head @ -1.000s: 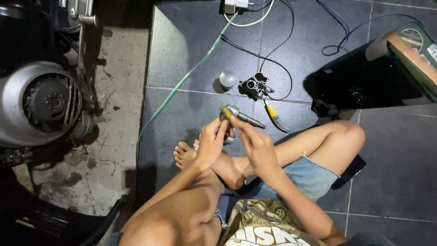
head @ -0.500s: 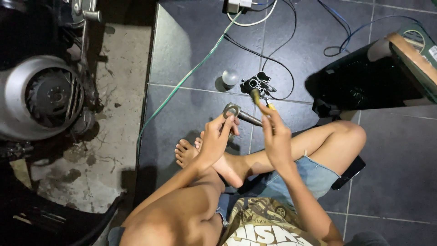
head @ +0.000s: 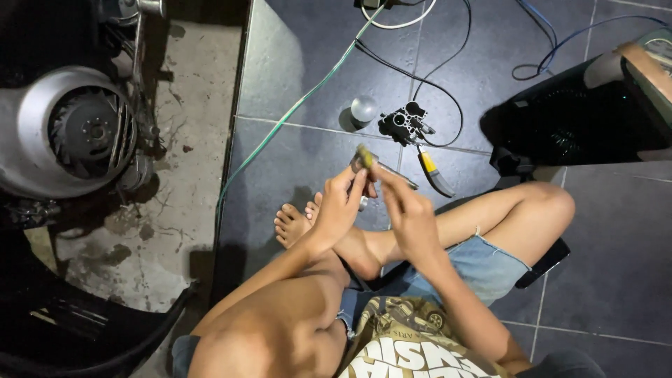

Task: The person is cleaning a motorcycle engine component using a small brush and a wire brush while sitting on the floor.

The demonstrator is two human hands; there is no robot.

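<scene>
— Hands first: what are they doing?

— Left hand [head: 339, 206] is closed around a small metal part [head: 362, 162], held above the bare feet [head: 297, 222]. Right hand [head: 409, 213] pinches a thin tool with a yellowish tip [head: 365, 152], and that tip now sits right at the top of the part. Half a second ago the right hand was reaching out toward the carburetor; a second ago both hands were together on the part alone. So the tool seems to have been fetched from beside the carburetor and brought back, and the work on the part looks ready to go on.

— What lies around, taking the carburetor as the marker? Biggest things first.

— Well to its left, past the tile edge on stained concrete, stands a scooter engine with its round fan cover [head: 66, 133]. To its right sits a black fan [head: 581, 119]. A green hose [head: 294, 108] runs diagonally past its left side, and black cables [head: 448, 66] loop above it. The carburetor [head: 404, 126] itself rests on the dark tiles, beyond the hands. Just below it lies a yellow-handled screwdriver [head: 434, 173]; just to its left, a small silver dome [head: 364, 110].

— Anything in the way?

— Nothing between the hands; only the screwdriver lies near, under the right hand.
</scene>
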